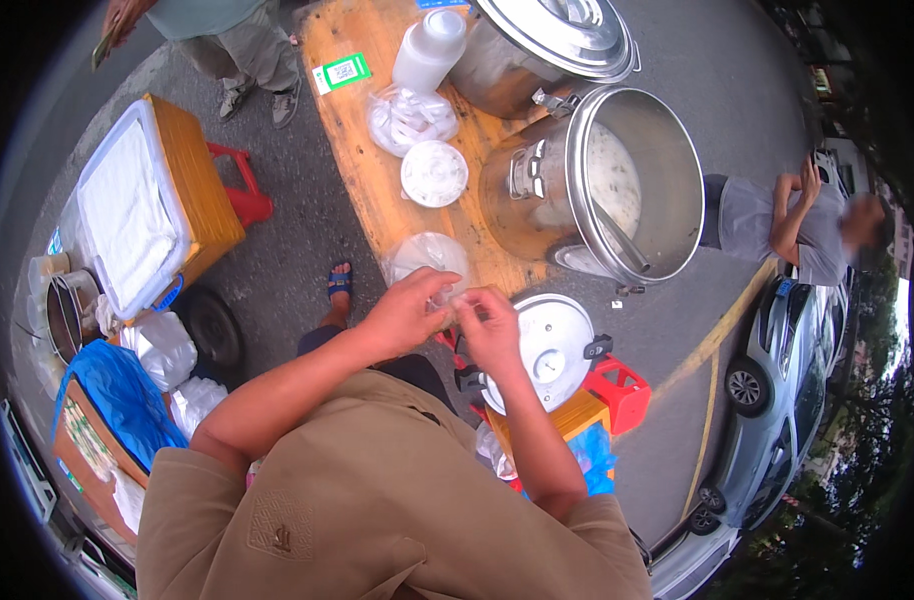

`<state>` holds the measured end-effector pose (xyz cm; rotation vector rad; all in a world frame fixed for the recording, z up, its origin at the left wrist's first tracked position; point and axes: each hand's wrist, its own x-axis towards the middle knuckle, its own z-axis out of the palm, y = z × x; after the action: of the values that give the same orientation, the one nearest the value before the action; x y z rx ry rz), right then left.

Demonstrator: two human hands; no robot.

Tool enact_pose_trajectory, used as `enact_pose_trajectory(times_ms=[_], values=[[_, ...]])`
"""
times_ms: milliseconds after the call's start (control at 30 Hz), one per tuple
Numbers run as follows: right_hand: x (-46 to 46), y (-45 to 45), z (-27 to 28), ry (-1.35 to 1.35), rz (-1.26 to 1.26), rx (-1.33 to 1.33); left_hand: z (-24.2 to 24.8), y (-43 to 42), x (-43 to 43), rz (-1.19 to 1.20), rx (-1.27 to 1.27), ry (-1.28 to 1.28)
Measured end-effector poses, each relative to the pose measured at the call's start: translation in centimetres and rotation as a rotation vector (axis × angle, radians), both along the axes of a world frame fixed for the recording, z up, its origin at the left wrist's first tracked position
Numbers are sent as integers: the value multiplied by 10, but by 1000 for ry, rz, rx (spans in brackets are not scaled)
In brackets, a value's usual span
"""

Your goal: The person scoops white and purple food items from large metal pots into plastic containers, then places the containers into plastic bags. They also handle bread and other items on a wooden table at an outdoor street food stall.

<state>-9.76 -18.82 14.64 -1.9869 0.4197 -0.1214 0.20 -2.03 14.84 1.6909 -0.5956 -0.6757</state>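
My left hand [408, 311] and my right hand [490, 326] meet over the near edge of a wooden table [352, 142], both gripping a thin clear plastic bag [442, 301]. Just beyond them a round, whitish translucent item [429, 256] rests on the table; my fingers partly cover it. Farther along stand a white-lidded tub [434, 173], a bundle of clear plastic bags [412, 120] and a stack of translucent plastic cups [429, 52]. To their right is an uncovered stainless steel pot [524, 187] with pale contents and a metal ladle handle [620, 236] inside.
A second steel pot [494, 64] has its lid on. Near my right forearm, a round metal lid [547, 352] sits by a red plastic stool [620, 394]. At left is a cloth-topped box [190, 180]. One person [232, 37] stands beyond the table, another [772, 217] at right near parked cars [779, 397].
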Motion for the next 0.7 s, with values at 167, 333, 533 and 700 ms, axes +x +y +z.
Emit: enact_pose_trajectory(times_ms=[167, 333, 533, 700], values=[[15, 17, 22, -227, 156, -152, -18, -9, 4, -36, 88, -183], [17, 2, -21, -5, 131, 31, -18, -9, 12, 20, 112, -181], [24, -9, -115, 89, -80, 488, -6, -8, 20, -83, 87, -170], [45, -9, -115, 39, 119, 200, 3, -22, 50, -682, 286, -266]])
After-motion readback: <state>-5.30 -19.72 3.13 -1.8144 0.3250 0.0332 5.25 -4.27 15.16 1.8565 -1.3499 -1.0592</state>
